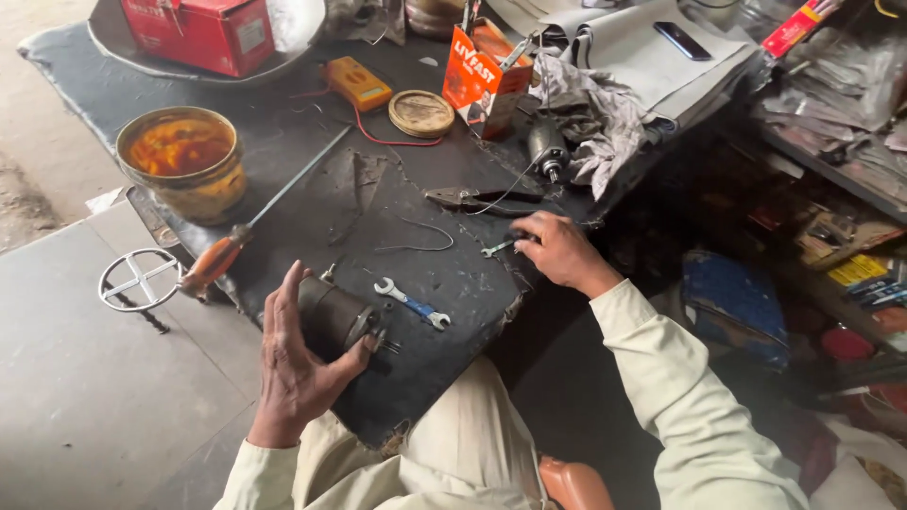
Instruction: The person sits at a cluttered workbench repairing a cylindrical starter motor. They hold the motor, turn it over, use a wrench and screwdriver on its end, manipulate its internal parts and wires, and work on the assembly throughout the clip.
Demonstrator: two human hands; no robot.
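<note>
The tabletop (312, 189) is a dark, scuffed slab with a cracked, torn covering, running from the near middle to the far left, with grey floor slabs to its left. The person sits at its near edge in pale sleeves and trousers.

Nearest, the left hand (298, 364) wraps around a dark motor (333, 316) lying at the near edge, thumb across the motor's right end, fingers over its left side; the grip is closed on it. Just right of the motor lies a small spanner (412, 304) with a blue middle, apart from both hands.

Farther right, the right hand (559, 250) rests at the tabletop's right edge, its grip pinched on a second small wrench (498, 247) that points left. Just beyond lie pliers (472, 199) and a loose bent wire (420, 241).

At the left, a screwdriver (248, 227) with an orange handle lies slantwise, handle over the edge above a round metal ring (139, 280) on the floor. Behind it stands a tin (181, 161) of amber grease.

Farther off sit a yellow meter (357, 83) with a red lead, a round lid (421, 113), an orange carton (484, 80), a second motor (548, 151) beside a grey rag (595, 123), a red box (203, 33) in a metal dish, and a phone (682, 41) on grey sheets. Cluttered shelves crowd the right side.
</note>
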